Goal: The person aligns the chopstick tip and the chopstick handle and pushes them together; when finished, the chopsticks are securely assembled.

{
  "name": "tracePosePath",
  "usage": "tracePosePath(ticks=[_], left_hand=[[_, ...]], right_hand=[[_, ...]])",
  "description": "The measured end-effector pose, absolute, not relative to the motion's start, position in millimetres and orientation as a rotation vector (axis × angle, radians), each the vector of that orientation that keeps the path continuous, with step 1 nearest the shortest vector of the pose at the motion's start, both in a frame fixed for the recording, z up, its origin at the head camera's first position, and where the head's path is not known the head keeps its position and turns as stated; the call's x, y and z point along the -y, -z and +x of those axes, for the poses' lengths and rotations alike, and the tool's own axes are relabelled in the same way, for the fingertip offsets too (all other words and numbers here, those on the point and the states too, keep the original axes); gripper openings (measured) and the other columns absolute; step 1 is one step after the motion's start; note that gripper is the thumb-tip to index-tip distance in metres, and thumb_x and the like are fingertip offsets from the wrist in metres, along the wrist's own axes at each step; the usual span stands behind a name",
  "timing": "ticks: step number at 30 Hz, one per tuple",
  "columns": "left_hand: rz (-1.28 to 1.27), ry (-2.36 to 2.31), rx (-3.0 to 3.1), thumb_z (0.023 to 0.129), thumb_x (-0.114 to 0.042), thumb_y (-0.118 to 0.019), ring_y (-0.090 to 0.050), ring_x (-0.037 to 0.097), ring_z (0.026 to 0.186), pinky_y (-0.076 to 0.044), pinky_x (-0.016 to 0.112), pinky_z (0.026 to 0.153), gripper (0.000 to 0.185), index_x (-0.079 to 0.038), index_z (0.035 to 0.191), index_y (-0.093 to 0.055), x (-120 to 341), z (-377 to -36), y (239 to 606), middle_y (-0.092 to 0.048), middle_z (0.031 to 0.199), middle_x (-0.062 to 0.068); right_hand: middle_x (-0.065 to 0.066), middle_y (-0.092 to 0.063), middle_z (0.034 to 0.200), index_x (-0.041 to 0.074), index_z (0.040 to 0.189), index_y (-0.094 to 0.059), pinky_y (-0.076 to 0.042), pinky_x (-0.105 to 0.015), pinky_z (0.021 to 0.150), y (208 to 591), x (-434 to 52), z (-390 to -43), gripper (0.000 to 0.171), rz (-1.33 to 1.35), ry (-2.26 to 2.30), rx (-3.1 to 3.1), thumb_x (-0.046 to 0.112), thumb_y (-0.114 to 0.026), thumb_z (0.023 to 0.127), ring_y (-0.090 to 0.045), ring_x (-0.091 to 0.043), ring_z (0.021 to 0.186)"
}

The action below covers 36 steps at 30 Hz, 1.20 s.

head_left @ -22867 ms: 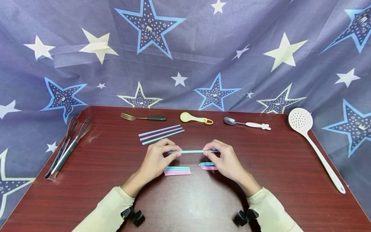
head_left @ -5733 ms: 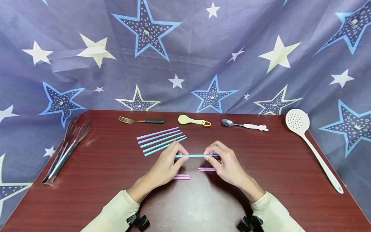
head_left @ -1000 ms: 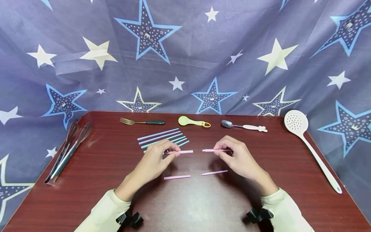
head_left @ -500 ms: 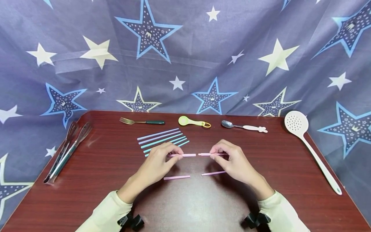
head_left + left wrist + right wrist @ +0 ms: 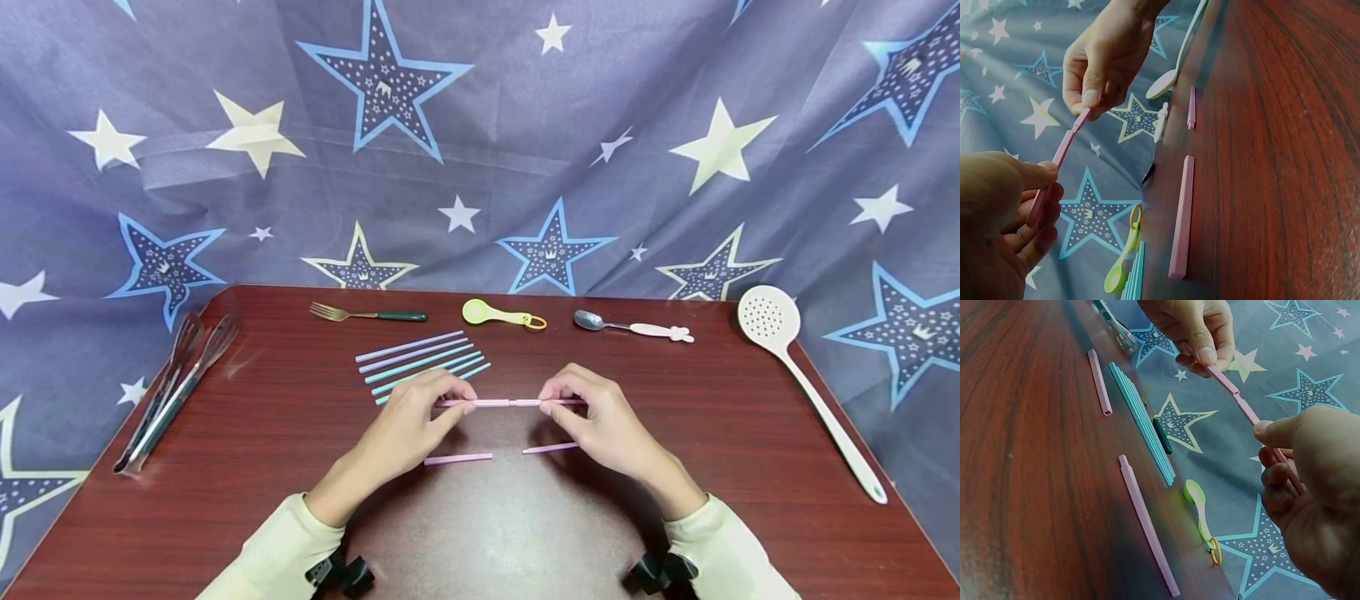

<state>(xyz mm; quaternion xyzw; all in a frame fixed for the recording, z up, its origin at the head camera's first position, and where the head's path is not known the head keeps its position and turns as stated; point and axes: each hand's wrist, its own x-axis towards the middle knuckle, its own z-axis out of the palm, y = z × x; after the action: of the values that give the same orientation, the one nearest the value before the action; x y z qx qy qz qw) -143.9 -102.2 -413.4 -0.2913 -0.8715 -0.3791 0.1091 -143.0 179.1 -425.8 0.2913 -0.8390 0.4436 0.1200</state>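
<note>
My left hand (image 5: 408, 417) pinches a pink chopstick half (image 5: 492, 403) between thumb and fingers. My right hand (image 5: 611, 421) pinches the matching pink half (image 5: 528, 403), its narrowed end pointing left. Both pieces are held in line above the table, and their ends meet between the hands; the right wrist view shows the narrow tip (image 5: 1239, 399) right at the other piece's end. Below them on the table lie two more pink halves, a left one (image 5: 459, 459) and a right one (image 5: 551, 448), a gap between them.
Several full-length chopsticks (image 5: 420, 364), purple, teal and blue, lie in a slanted row behind my left hand. Along the back are a fork (image 5: 401, 316), a yellow-green measuring spoon (image 5: 502, 314) and a spoon (image 5: 656, 331). Tongs (image 5: 176, 400) lie left, a white skimmer (image 5: 817, 396) right.
Since the oldest frame, the back row has grown with teal and blue chopsticks, and the hands hold pink halves instead. Over the last second these halves came together and lowered slightly.
</note>
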Motion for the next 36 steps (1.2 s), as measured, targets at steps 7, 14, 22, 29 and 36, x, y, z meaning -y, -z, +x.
tracePosePath(ticks=[7, 14, 22, 29, 36], left_hand=[[-0.862, 1.114, 2.56, 0.096, -0.02, -0.075, -0.058, 0.004, 0.082, -0.05, 0.024, 0.075, 0.006, -0.014, 0.096, -0.076, 102.0, -143.7, 413.6, -0.069, 0.089, -0.009], [-0.862, 1.114, 2.565, 0.095, -0.021, -0.075, -0.058, 0.004, 0.082, -0.05, 0.024, 0.075, 0.006, -0.015, 0.097, -0.076, 102.4, -143.8, 413.6, -0.068, 0.088, -0.009], [-0.875, 1.109, 2.555, 0.095, -0.019, -0.076, -0.058, 0.004, 0.081, -0.05, 0.024, 0.074, 0.005, -0.015, 0.097, -0.076, 101.6, -143.4, 414.7, -0.068, 0.088, -0.008], [-0.878, 1.12, 2.546, 0.095, -0.02, -0.075, -0.057, 0.003, 0.079, -0.049, 0.023, 0.071, 0.006, -0.014, 0.096, -0.075, 99.2, -142.9, 416.0, -0.067, 0.087, -0.009], [-0.94, 1.195, 2.492, 0.099, -0.015, -0.07, -0.054, 0.003, 0.08, -0.05, 0.026, 0.072, 0.004, -0.016, 0.103, -0.069, 96.4, -142.9, 421.9, -0.062, 0.089, -0.006]], right_hand=[[0.006, -0.066, 0.088, 0.013, 0.094, -0.074, -0.052, -0.024, 0.07, 426.1, -178.7, -143.0, 0.007, 0.854, -1.297, 2.443, 0.008, -0.078, 0.092, -0.06, -0.006, 0.08], [0.006, -0.066, 0.088, 0.012, 0.094, -0.074, -0.052, -0.024, 0.07, 426.3, -178.3, -142.7, 0.007, 0.861, -1.286, 2.439, 0.008, -0.078, 0.092, -0.06, -0.006, 0.08], [0.006, -0.066, 0.088, 0.013, 0.094, -0.074, -0.051, -0.023, 0.07, 425.0, -177.8, -141.3, 0.008, 0.861, -1.293, 2.442, 0.006, -0.077, 0.091, -0.059, -0.006, 0.079], [0.006, -0.065, 0.087, 0.013, 0.094, -0.073, -0.05, -0.019, 0.071, 425.8, -177.3, -140.5, 0.006, 0.847, -1.294, 2.456, 0.009, -0.078, 0.092, -0.059, -0.006, 0.079], [0.006, -0.064, 0.089, 0.012, 0.093, -0.072, -0.051, -0.022, 0.071, 423.1, -174.9, -139.4, 0.005, 0.838, -1.31, 2.474, 0.01, -0.076, 0.094, -0.058, -0.005, 0.081]])
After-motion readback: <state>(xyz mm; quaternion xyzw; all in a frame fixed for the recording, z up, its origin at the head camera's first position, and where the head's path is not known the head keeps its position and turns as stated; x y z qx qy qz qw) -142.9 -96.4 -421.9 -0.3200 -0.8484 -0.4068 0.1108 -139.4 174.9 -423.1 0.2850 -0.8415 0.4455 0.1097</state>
